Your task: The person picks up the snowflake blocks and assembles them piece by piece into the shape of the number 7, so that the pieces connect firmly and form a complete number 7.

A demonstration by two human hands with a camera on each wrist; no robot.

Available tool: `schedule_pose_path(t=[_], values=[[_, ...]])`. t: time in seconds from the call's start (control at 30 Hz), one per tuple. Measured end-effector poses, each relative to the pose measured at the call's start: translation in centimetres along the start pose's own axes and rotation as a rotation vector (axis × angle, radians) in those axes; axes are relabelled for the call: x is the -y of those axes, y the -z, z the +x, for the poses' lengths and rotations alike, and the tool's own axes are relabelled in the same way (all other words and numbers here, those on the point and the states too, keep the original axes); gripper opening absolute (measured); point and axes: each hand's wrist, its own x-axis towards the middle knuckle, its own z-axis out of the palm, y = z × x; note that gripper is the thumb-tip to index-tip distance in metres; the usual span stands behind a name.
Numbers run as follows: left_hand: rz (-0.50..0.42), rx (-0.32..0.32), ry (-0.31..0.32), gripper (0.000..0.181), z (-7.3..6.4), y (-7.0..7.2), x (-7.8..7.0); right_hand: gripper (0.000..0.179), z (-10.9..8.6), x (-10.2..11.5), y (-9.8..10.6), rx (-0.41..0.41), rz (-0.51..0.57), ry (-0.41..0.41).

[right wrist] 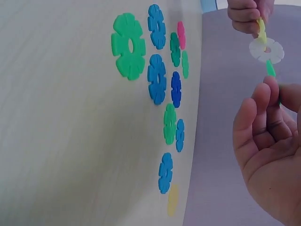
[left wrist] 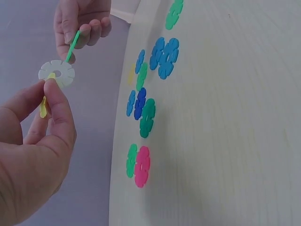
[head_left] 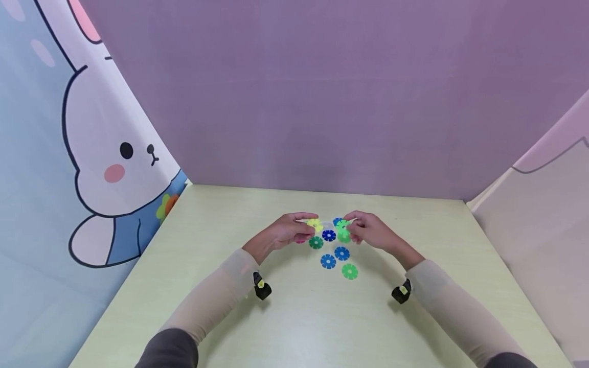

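My left hand (head_left: pixel 286 231) pinches a yellow notched plastic disc (head_left: pixel 315 225) between thumb and fingers, above the table. A whitish disc (left wrist: pixel 67 79) of the same flower-like shape is slotted crosswise to the yellow one. Opposite it, my right hand (head_left: pixel 371 231) pinches a bright green disc (right wrist: pixel 270 68) by its edge. The green disc stands edge-on in the left wrist view, its lower end right at the whitish disc's rim. In the right wrist view, thumb and fingertips hide part of the green disc.
Loose discs lie flat on the pale table (head_left: pixel 294 317) below and in front of the hands: blue ones (head_left: pixel 328 261), a dark blue one (head_left: pixel 329 235), a dark green one (head_left: pixel 315 242), a light green one (head_left: pixel 349 271), a pink one (left wrist: pixel 142 166) and a yellow one (right wrist: pixel 173 200). A purple backdrop (head_left: pixel 322 102) rises behind.
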Motion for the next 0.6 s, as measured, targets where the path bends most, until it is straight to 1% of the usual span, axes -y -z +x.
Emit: schedule_pose_path(t=[0.17, 0.33, 0.6], values=[[-0.002, 0.006, -0.004, 0.046, 0.09, 0.01, 0.06, 0.034, 0.11, 0.06, -0.18, 0.017, 0.044, -0.01], [0.002, 0.007, -0.007, 0.048, 0.24, -0.16, 0.04, 0.032, 0.28, -0.01, -0.27, 0.026, 0.054, -0.02], [0.003, -0.011, -0.002, 0.04, 0.38, -0.62, 0.0, 0.03, 0.56, 0.01, -0.38, 0.062, 0.093, -0.016]])
